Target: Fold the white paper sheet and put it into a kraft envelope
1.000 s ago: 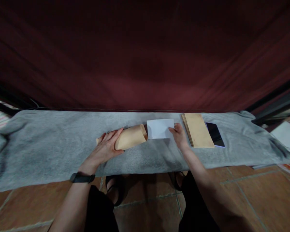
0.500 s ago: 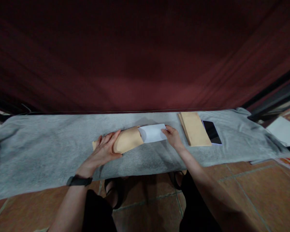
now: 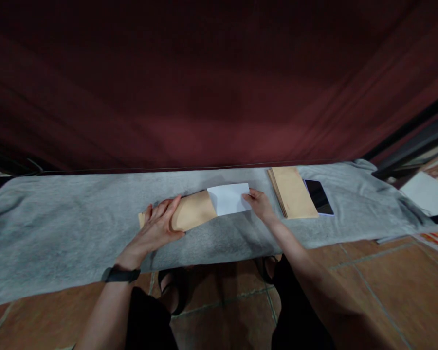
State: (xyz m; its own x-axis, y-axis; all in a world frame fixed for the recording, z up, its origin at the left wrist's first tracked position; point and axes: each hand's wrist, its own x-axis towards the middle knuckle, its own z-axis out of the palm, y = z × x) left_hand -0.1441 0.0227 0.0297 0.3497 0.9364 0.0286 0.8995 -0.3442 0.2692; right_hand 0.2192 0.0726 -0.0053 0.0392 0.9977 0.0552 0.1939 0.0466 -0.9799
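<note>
A tan paper envelope [image 3: 194, 211] lies slanted on the grey cloth, its opening facing right. My left hand [image 3: 158, 224] grips it across the left part, fingers over the far edge and thumb along the near edge. From the opening sticks out a white sheet of paper [image 3: 228, 198]; how much of it is inside is hidden. Thumb and fingers of my right hand [image 3: 259, 202] pinch the sheet's right end. To the right of that hand rests a stack of several tan envelopes [image 3: 295, 193].
A dark-screened phone [image 3: 319, 197] lies against the stack's right side. The grey cloth [image 3: 76, 218] covers a long narrow surface, with a dark red upright panel [image 3: 219, 107] behind it. At far right are white papers [image 3: 428, 192]. My feet are on the tiled floor [image 3: 219, 311].
At the envelope's mouth, which gaped in a curve, the edge now looks straighter and the white sheet flatter. Both hands keep almost the same place and hold.
</note>
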